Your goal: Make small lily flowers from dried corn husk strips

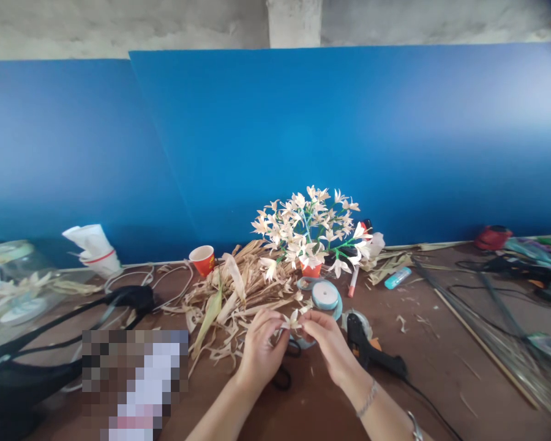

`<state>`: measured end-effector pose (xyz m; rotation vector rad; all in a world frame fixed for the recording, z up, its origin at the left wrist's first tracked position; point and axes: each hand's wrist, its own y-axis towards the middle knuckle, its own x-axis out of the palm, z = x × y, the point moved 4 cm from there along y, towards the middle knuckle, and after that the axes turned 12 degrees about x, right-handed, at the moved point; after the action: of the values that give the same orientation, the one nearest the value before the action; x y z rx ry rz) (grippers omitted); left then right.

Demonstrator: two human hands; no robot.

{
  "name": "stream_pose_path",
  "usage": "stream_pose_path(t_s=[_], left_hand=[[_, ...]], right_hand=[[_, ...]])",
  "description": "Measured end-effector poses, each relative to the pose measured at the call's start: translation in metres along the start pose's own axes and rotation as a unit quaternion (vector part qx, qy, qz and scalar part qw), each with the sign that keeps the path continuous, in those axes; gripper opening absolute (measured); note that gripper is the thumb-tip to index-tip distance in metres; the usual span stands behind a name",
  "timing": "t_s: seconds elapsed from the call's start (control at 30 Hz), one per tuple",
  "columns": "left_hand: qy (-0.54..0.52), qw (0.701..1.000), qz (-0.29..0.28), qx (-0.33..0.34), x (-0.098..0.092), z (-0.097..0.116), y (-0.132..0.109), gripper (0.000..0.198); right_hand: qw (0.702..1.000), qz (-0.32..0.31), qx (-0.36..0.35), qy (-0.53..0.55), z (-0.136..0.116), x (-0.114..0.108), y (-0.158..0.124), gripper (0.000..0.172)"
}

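Between my two hands is a small cream-white flower (292, 320) with pointed petals, apparently made of dried husk. My left hand (265, 343) pinches it from the left side. My right hand (326, 340) has its fingertips closed on the right side of the same flower. Black-handled scissors (282, 378) lie on the table below, partly hidden by my left hand. Just beyond my hands stands a bunch of similar white flowers (310, 229) on green stems in a red cup (311, 268). A roll of pale blue ribbon (326, 295) lies in front of it.
Dried corn husks (239, 288) are heaped at the left of the flowers, near a red paper cup (202, 260). A black glue gun (374, 349) with a trailing cord lies at my right. Thin stems or wires (500, 349) spread across the right side. A blue panel (257, 141) stands behind.
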<state>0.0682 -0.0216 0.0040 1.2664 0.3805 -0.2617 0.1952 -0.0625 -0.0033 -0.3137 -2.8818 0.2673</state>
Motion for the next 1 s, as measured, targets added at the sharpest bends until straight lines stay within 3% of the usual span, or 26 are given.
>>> stream_pose_path(t_s=[0.47,0.7,0.87,1.0], left_hand=[[0.005,0.997,-0.021,-0.072,0.006,-0.009,-0.005,0.004],[-0.006,0.997,0.017,-0.077,-0.001,-0.007,-0.003,0.011],[-0.001,0.996,0.024,-0.081,-0.002,-0.006,-0.001,0.012],[-0.003,0.997,0.028,-0.079,-0.003,-0.005,0.0,0.011]], right_hand=[[1.0,0.001,0.02,0.01,0.002,0.002,0.0,0.015],[0.999,-0.039,0.021,0.015,0.003,0.006,-0.002,0.018],[0.999,-0.039,-0.005,-0.021,0.003,0.006,-0.002,0.017],[0.989,0.02,-0.103,-0.1,-0.004,0.003,-0.007,0.01]])
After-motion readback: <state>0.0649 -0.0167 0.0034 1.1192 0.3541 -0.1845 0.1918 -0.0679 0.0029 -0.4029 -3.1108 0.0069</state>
